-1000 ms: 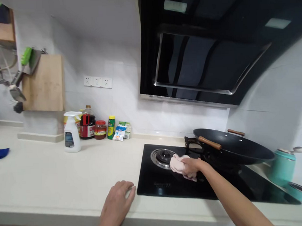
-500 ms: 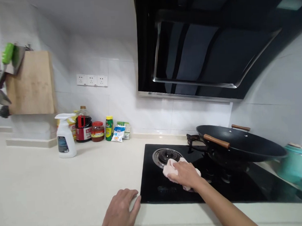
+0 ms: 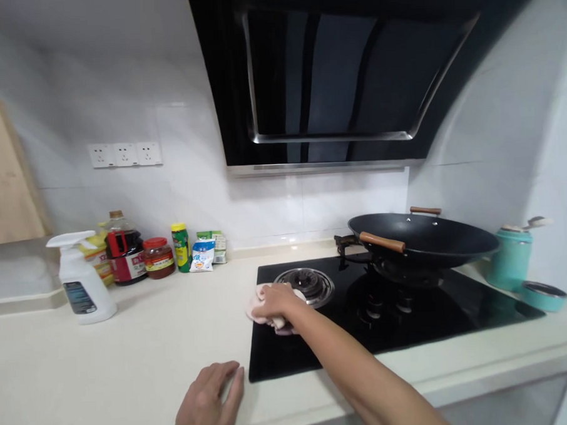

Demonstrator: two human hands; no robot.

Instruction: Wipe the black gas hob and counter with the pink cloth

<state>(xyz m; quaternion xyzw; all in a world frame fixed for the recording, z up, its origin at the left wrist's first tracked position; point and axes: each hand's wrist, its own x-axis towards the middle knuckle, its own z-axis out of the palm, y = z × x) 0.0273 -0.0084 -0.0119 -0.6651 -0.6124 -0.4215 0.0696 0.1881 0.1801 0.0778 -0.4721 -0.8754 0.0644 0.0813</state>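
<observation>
My right hand [image 3: 278,300] presses a pale pink cloth [image 3: 255,306] onto the left edge of the black glass gas stove [image 3: 312,343]. The cloth is bunched under my fingers and laps over the stove's edge toward the counter. Just behind it is the left burner [image 3: 310,283], a metal ring with a dark centre. My left hand [image 3: 209,397] rests on the pale counter by the stove's front left corner, fingers loosely stretched, holding nothing.
A black wok [image 3: 426,241] with wooden handles sits on the right burner. A white spray bottle [image 3: 82,284], soy sauce [image 3: 128,254], a red-lidded jar [image 3: 159,258] and packets line the left wall. Teal containers [image 3: 510,259] stand at right. A range hood [image 3: 324,79] hangs above.
My right hand has slid the cloth leftward from in front of the left burner to the stove's left edge. The camera view has turned right. My left hand stays on the counter.
</observation>
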